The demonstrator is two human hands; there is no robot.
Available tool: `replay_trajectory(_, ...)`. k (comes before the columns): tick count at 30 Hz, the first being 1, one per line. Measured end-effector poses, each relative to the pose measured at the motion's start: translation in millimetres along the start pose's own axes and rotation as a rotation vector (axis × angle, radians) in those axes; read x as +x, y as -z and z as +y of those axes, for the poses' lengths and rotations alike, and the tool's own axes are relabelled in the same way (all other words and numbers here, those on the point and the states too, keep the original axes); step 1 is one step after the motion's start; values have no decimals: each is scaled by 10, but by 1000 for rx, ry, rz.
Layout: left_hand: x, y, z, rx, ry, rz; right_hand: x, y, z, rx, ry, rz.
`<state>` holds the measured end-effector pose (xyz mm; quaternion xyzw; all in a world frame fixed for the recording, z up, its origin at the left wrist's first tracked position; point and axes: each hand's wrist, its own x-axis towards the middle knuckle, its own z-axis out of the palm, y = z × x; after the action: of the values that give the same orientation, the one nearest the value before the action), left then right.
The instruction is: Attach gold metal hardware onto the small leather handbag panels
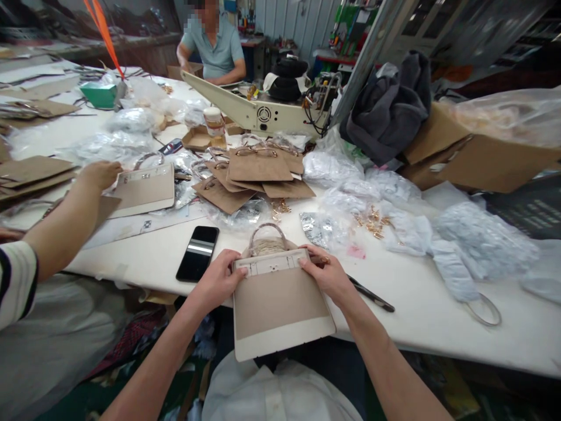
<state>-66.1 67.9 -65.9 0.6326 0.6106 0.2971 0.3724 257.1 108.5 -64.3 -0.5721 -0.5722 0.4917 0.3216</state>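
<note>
A beige and cream handbag panel (280, 304) with a curved handle (268, 228) tilts over the table's front edge, its pale top strip marked with small holes. My left hand (223, 275) grips its upper left corner, thumb on the front face. At the upper right corner, my right hand (326, 272) pinches the panel the same way; a small gold-coloured piece shows by its fingers, too blurred to name. Behind the panel lies a bundle of light cord-like material (266, 248). A dark slim tool (370, 293) rests right of my right hand, and a black phone (198, 254) lies left of the panel.
Brown bag pieces with handles (258, 166) are piled ahead. Gold-coloured hardware (374, 222) lies among plastic bags (482, 234) on the right. A neighbour's hand (100, 174) touches a similar panel (146, 190) at left. Another person (214, 47) sits behind a cream machine (263, 114).
</note>
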Motion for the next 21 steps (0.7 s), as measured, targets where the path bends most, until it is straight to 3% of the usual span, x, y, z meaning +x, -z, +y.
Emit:
replay_trajectory(10, -13, 18, 139, 87, 113, -9, 10, 62, 17, 32, 5, -69)
replay_trajectory(15, 13, 17, 152, 71, 178, -14, 24, 27, 41, -81, 96, 37)
replay_trajectory(21, 109, 70, 132, -2, 227, -104, -3, -58, -10, -174, 164, 135)
